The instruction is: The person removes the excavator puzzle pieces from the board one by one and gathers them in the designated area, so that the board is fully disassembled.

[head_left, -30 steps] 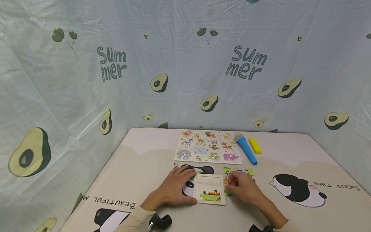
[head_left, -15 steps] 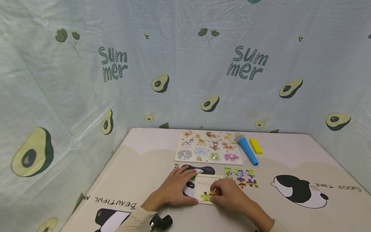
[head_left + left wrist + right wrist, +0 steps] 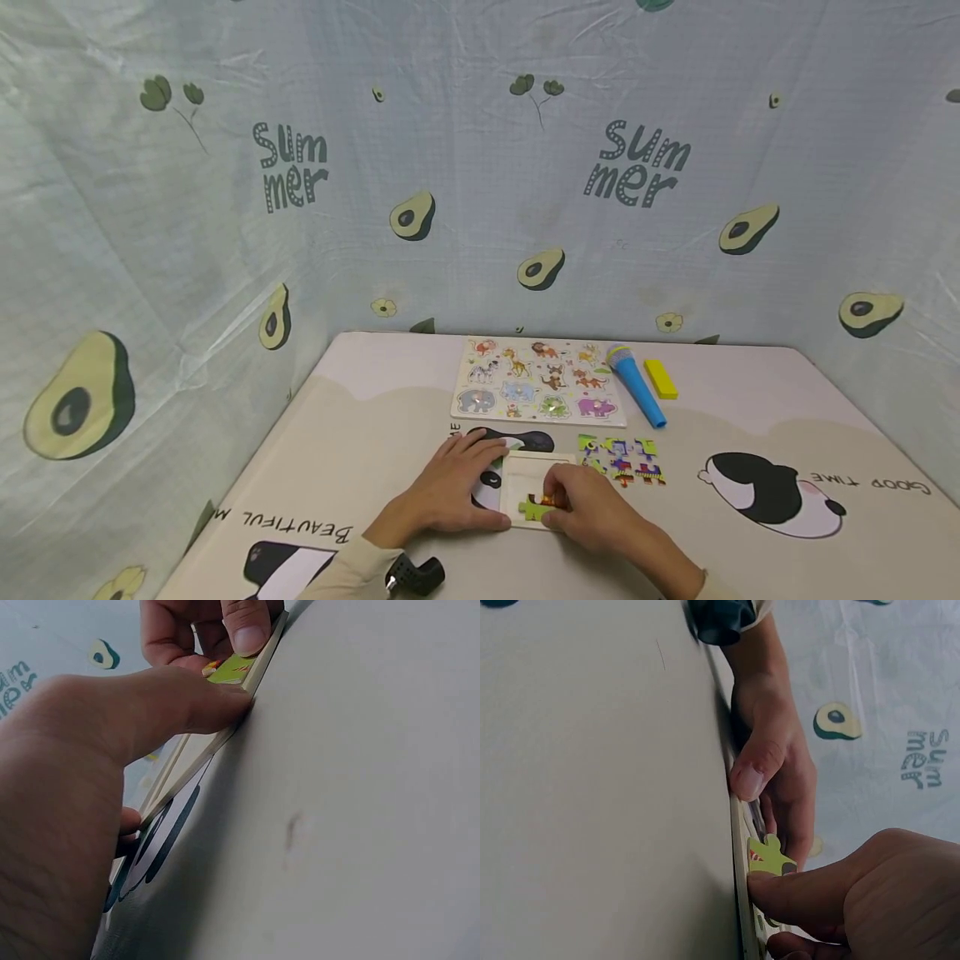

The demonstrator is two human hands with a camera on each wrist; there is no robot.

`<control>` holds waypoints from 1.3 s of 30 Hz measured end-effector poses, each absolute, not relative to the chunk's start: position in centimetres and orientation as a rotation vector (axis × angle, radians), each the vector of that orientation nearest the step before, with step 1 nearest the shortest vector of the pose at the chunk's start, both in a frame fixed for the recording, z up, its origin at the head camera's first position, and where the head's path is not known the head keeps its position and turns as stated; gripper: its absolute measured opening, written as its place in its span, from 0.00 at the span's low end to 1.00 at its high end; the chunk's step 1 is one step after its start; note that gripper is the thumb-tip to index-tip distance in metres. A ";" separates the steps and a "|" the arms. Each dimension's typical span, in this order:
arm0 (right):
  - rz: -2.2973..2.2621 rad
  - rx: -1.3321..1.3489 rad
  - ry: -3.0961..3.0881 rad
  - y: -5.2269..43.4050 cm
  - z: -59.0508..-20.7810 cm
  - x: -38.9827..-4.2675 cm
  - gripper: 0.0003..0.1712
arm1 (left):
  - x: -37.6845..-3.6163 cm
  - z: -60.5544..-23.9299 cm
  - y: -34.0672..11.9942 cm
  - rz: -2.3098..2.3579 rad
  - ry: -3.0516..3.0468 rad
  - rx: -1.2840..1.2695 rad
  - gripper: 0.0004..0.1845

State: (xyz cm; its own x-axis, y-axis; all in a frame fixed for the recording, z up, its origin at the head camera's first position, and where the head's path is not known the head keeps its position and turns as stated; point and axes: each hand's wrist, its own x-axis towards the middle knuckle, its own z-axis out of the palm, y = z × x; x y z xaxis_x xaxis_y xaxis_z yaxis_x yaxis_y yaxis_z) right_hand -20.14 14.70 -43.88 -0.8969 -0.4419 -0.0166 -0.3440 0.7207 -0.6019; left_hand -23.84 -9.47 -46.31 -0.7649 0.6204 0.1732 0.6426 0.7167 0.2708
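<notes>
A small pale wooden puzzle tray [image 3: 513, 475] lies in front of me. My left hand [image 3: 457, 487] rests along its left side in the head view, fingers spread towards the far corner and thumb at the near corner. Over the tray's near right part is my right hand [image 3: 592, 504]. Its thumb and fingers pinch a green jigsaw piece [image 3: 766, 856], which has a red-striped patch and a tab. In the head view some green [image 3: 532, 508] shows left of those fingertips. The right fingers hide the remainder of that corner.
Several loose jigsaw pieces [image 3: 619, 458] lie right of the tray. Behind stand an animal picture board [image 3: 536, 382], a blue toy microphone [image 3: 637, 390] and a yellow block [image 3: 661, 379]. Printed sheeting [image 3: 450, 167] hangs at the back and sides.
From beside the loose pieces, my right hand has moved left onto the tray and its green piece. A green piece near the tray's right edge no longer shows. The left hand stays put.
</notes>
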 end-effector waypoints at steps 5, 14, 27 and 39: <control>-0.938 -0.653 2.733 14.7 -43.6 -20.0 0.11 | -23.9 -46.4 -9.5 -0.487 -2.831 -1.054 0.50; -0.996 -0.714 2.711 15.6 -43.6 -19.9 0.07 | -23.9 -46.3 -9.5 -0.491 -2.838 -1.055 0.50; -1.316 -0.579 2.700 18.6 -42.7 -19.8 0.06 | -23.9 -46.4 -9.4 -0.465 -2.869 -1.034 0.51; -1.303 -0.406 2.713 22.8 -43.2 -20.6 0.08 | -24.0 -46.6 -9.3 -0.457 -2.896 -1.012 0.51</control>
